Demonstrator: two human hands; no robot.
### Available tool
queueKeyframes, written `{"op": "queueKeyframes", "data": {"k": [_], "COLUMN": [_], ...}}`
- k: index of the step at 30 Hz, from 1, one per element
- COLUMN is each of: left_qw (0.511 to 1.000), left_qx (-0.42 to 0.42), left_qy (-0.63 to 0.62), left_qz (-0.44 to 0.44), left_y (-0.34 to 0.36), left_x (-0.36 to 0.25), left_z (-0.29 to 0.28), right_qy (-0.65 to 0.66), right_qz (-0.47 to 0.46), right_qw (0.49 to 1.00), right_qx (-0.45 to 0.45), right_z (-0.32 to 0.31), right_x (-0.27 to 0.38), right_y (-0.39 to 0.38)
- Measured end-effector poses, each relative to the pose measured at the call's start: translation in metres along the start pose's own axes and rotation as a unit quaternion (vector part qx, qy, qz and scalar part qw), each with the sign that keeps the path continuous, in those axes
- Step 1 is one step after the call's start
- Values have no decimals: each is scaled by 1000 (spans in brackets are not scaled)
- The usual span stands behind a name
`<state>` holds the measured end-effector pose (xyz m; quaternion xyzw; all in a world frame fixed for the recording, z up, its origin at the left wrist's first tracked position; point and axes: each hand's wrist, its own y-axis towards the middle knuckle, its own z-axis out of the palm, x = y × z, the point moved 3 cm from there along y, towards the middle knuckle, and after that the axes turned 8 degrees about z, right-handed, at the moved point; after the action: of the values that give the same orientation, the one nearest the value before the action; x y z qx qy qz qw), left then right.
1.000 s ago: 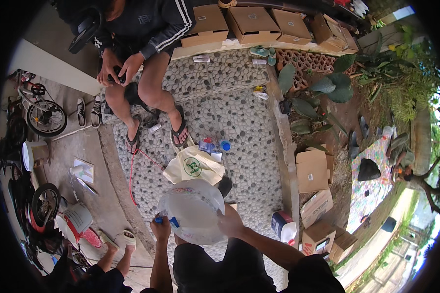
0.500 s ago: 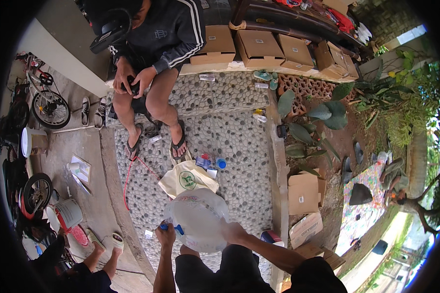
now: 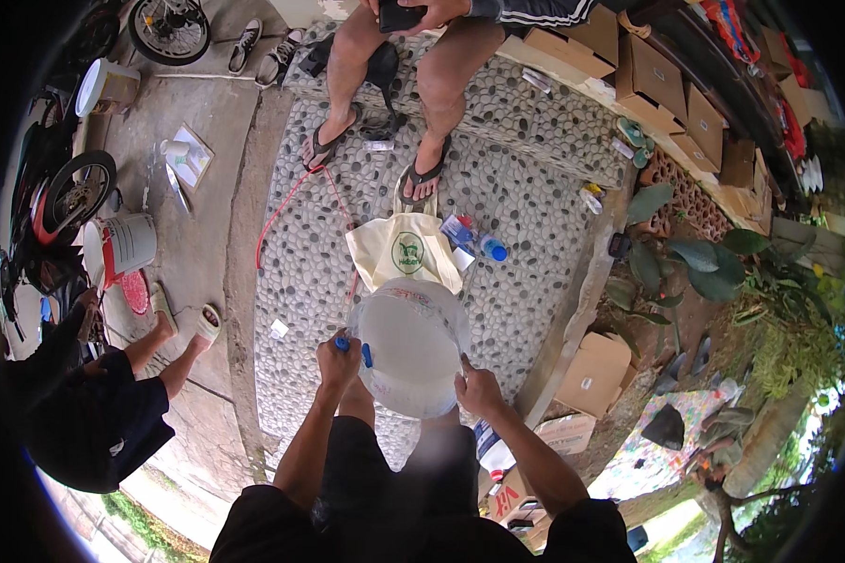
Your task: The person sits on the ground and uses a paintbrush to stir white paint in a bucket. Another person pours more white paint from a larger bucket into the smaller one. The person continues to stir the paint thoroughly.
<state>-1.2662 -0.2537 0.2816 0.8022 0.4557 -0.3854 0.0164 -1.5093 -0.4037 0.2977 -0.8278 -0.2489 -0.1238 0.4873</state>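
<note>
A translucent whitish plastic bucket is held tilted in front of my legs, with coloured print on its wall. My left hand is closed at the bucket's left side around a small blue object, whose kind I cannot make out. A second blue bit shows past the fingers, against the bucket. At the right side, my right hand is closed on the bucket's edge. Just beyond the bucket, a cream cloth bag with a green round print lies on the pebbled floor.
Beyond the bag sits a person in flip-flops. A blue-capped bottle lies beside the bag, and a red cord runs over the pebbles. Another person stands at left near a white-and-red bucket. Cardboard boxes stand at right.
The view has swung, so the seated person now shows mostly as legs. My right hand, blurred before, is now sharp on the bucket's edge. My left hand still holds the blue object.
</note>
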Motion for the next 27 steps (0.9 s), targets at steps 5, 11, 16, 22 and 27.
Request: {"op": "queueKeyframes", "data": {"k": [5,11,16,22,27], "left_qw": [1000,997,997,996,996], "left_qx": [-11,-44,-57,-61,-72], "left_qy": [-2,-17,43,53,38], "left_qz": [-13,-54,-39,-31,-22], "left_y": [20,54,97,129,135], "left_x": [33,104,169,203,213], "left_z": [21,73,129,174,191], "right_qy": [8,23,52,45,54], "right_qz": [10,-22,-26,-50,-41], "right_qw": [999,999,998,998,997], "right_qx": [30,23,37,16,25], "right_z": [22,83,116,157,160], "right_x": [-5,-36,-60,-100,-116], "right_y": [46,138,224,293,311]}}
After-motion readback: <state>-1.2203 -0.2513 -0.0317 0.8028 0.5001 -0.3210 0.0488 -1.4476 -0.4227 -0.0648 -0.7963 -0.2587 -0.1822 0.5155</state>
